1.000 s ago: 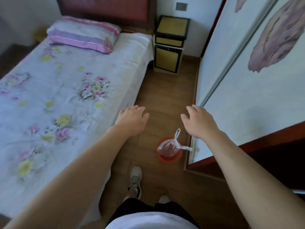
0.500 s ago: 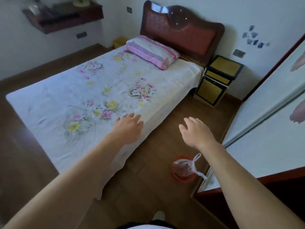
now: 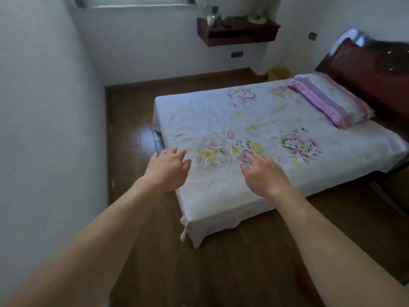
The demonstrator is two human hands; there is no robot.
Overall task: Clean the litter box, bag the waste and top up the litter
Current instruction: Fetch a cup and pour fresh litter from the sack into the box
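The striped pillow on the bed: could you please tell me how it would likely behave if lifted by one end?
The striped pillow looks soft and plump, so it would probably sag rather than stay stiff. It is likely light for its bulk. Lying flat on the bed, it seems unlikely to roll.

The bed (image 3: 221, 196) fills the middle and right of the room, its sheet hanging over the near corner. Open wooden floor (image 3: 232, 269) lies in front of it, and a narrower strip runs between the bed's foot and the white wall (image 3: 44, 107) on the left. The left hand (image 3: 168, 167) and right hand (image 3: 263, 176) reach over the near corner, apart, fingers loosely spread. A pillow (image 3: 332, 103) lies against the headboard (image 3: 365, 63). A shelf (image 3: 239, 34) juts from the far wall, and a small yellow thing (image 3: 277, 73) sits in the far corner.
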